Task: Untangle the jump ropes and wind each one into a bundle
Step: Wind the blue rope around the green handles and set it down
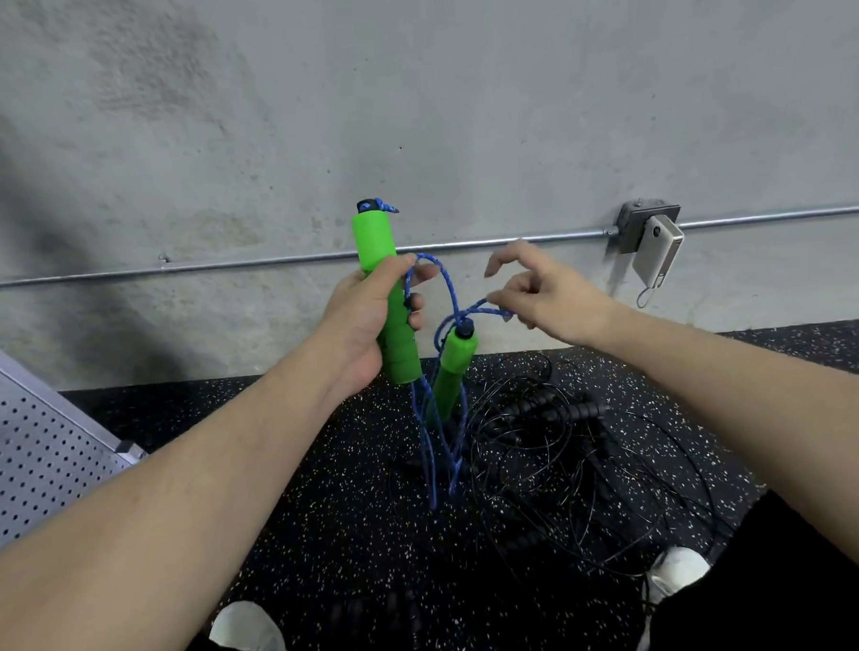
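My left hand (367, 313) grips an upright green foam handle (384, 283) of the blue jump rope, with a loop of blue cord (446, 279) caught under the thumb. My right hand (540, 289) pinches the blue cord just right of the second green handle (452, 369), which hangs tilted below it. Several blue strands (432, 454) drop from both handles toward the floor. A tangle of thin black jump ropes (564, 467) with black ribbed handles (566, 410) lies on the floor under my right arm.
Black speckled rubber flooring (327, 505) meets a concrete wall (406, 102) carrying a metal conduit (240, 265) and a junction box with a power bank (657, 253) hanging from it. A perforated metal bench (31, 445) stands at the left. My white shoes (249, 633) show at the bottom.
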`<state>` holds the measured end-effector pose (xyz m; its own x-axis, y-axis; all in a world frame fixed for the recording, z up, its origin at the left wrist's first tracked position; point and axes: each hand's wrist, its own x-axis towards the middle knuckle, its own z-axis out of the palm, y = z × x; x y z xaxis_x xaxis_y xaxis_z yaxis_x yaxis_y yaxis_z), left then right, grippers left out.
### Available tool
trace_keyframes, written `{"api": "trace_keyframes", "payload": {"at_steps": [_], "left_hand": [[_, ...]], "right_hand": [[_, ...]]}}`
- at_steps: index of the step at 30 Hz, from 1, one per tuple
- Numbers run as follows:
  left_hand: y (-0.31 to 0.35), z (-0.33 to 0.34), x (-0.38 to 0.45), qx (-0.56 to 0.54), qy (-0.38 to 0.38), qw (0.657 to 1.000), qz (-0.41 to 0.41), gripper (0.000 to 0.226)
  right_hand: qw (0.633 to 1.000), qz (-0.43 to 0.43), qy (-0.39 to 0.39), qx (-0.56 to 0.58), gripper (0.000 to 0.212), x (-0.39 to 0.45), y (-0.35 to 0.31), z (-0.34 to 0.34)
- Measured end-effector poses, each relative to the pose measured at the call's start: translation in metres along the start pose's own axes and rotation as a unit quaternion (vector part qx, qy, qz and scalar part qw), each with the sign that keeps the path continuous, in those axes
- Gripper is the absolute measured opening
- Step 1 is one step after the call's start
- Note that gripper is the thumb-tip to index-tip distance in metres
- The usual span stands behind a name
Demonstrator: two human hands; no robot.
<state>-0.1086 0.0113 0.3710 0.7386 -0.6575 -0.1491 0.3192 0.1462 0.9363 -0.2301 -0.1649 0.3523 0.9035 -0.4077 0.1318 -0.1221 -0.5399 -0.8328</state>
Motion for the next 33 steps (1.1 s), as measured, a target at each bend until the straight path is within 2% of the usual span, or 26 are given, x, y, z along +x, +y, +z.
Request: {"api": "trace_keyframes", "payload": {"at_steps": [3, 5, 12, 14, 15, 17, 19, 21, 26, 28, 30, 33], "left_hand": [[-0.001, 0.002, 0.000, -0.009, -0.012, 1.000, -0.014, 0.010], [-0.003, 0.002, 0.000, -0.025, -0.022, 0.999, -0.022, 0.010], [-0.004, 0.002, -0.001, -0.024, -0.057, 0.998, -0.024, 0.009], [-0.005, 0.001, -0.003, -0.023, -0.064, 0.997, -0.025, 0.010], [-0.005, 0.000, -0.003, -0.027, -0.064, 0.997, -0.023, 0.011], [-0.003, 0.000, -0.004, -0.037, -0.058, 0.998, -0.015, 0.014], [0.002, -0.002, -0.004, -0.041, -0.052, 0.998, -0.007, 0.018], [0.006, -0.004, -0.003, -0.053, -0.051, 0.997, -0.004, 0.019], [0.010, -0.003, -0.008, -0.089, -0.057, 0.994, -0.012, 0.024], [0.011, -0.001, -0.010, -0.092, -0.061, 0.994, -0.014, 0.026], [0.012, -0.001, -0.010, -0.092, -0.061, 0.994, -0.014, 0.027], [0.012, -0.003, -0.012, -0.057, -0.069, 0.996, -0.024, 0.027]], "right_hand": [[0.994, -0.011, -0.066, -0.085, 0.020, -0.004, -0.004, 0.006], [0.991, 0.001, -0.089, -0.103, 0.017, -0.007, -0.006, 0.012], [0.985, 0.071, -0.055, -0.148, 0.045, -0.006, -0.010, 0.023], [0.982, 0.092, -0.038, -0.160, 0.047, -0.005, -0.010, 0.025], [0.985, 0.110, -0.027, -0.131, 0.045, -0.003, -0.011, 0.025], [0.987, 0.160, 0.000, 0.027, 0.034, 0.002, -0.011, 0.021], [0.962, 0.208, 0.022, 0.175, 0.023, 0.006, -0.008, 0.017], [0.934, 0.247, 0.028, 0.258, 0.017, 0.008, 0.002, 0.013], [0.878, 0.380, -0.031, 0.289, 0.016, 0.005, 0.025, 0.008], [0.856, 0.406, -0.034, 0.317, 0.020, 0.005, 0.026, 0.004], [0.847, 0.397, -0.044, 0.350, 0.022, 0.005, 0.022, -0.001], [0.858, 0.325, -0.092, 0.388, 0.023, 0.008, 0.014, -0.007]]}}
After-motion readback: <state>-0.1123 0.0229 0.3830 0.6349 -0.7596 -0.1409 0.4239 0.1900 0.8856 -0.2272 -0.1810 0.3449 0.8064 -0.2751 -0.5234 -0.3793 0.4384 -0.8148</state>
